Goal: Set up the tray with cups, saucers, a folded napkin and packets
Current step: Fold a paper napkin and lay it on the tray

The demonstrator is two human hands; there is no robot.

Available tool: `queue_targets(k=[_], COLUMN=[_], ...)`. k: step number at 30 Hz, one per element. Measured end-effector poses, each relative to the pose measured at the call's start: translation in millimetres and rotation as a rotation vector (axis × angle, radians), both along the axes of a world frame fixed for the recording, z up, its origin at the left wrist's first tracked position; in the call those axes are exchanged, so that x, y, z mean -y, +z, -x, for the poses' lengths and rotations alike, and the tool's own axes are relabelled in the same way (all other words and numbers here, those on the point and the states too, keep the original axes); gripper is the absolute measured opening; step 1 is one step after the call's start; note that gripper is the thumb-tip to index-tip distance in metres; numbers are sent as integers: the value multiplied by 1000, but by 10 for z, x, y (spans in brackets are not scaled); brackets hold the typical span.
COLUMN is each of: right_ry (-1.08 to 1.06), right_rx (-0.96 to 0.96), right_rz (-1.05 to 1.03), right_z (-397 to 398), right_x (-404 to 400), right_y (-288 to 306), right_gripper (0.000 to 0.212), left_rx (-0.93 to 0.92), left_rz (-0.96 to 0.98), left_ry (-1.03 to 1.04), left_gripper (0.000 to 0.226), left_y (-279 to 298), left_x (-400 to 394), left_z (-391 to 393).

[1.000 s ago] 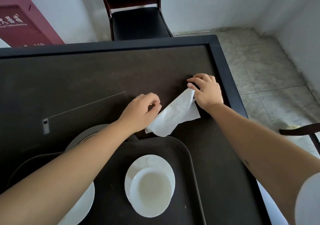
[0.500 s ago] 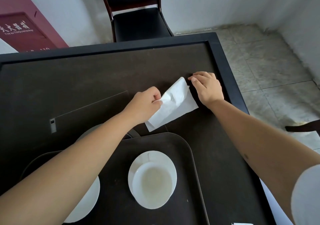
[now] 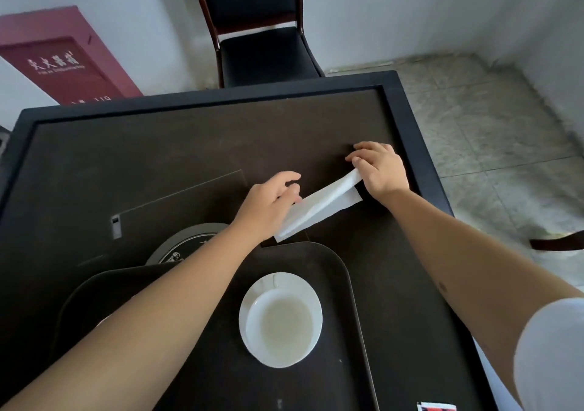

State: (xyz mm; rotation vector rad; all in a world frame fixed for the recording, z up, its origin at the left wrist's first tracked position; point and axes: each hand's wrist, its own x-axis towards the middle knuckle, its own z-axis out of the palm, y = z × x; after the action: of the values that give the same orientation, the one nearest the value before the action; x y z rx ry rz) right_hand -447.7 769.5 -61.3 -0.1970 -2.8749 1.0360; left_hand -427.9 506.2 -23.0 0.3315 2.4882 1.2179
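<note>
A white paper napkin (image 3: 319,208) lies stretched into a long folded strip on the dark table, just beyond the tray. My left hand (image 3: 268,205) pinches its near-left end. My right hand (image 3: 379,167) grips its far-right end, with one layer lifted off the table. On the black tray (image 3: 344,284) in front of me stands a white cup (image 3: 279,322) on a white saucer (image 3: 311,293). My left forearm hides the tray's left part. A red-and-white packet (image 3: 436,407) peeks in at the bottom edge.
The dark table (image 3: 158,158) has a raised black rim. A round grey plate (image 3: 183,243) lies under the tray's far-left corner. A black chair (image 3: 262,47) stands beyond the table. A red cabinet (image 3: 63,60) is at the far left, tiled floor to the right.
The napkin has gone from a broad sheet to a narrow strip folded over between both hands. My hands have moved apart along its length.
</note>
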Motion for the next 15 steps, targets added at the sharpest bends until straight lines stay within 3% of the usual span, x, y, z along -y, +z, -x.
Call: queue_targets(k=[2, 8, 11, 15], right_ry=[28, 63, 27, -14], right_rx=[-1, -12, -11, -9], right_rz=[-37, -32, 46, 132], right_z=[7, 10, 13, 10], right_x=[-12, -30, -40, -40], right_y=[-4, -4, -2, 17], right_gripper=[35, 33, 32, 32], left_rx=[-61, -269, -383, -370], left_rz=[104, 443, 438, 356], left_ry=[33, -273, -243, -176], left_gripper=[29, 29, 23, 8], left_y=[-31, -109, -137, -162], left_x=[34, 68, 38, 34], left_z=[46, 35, 10, 38])
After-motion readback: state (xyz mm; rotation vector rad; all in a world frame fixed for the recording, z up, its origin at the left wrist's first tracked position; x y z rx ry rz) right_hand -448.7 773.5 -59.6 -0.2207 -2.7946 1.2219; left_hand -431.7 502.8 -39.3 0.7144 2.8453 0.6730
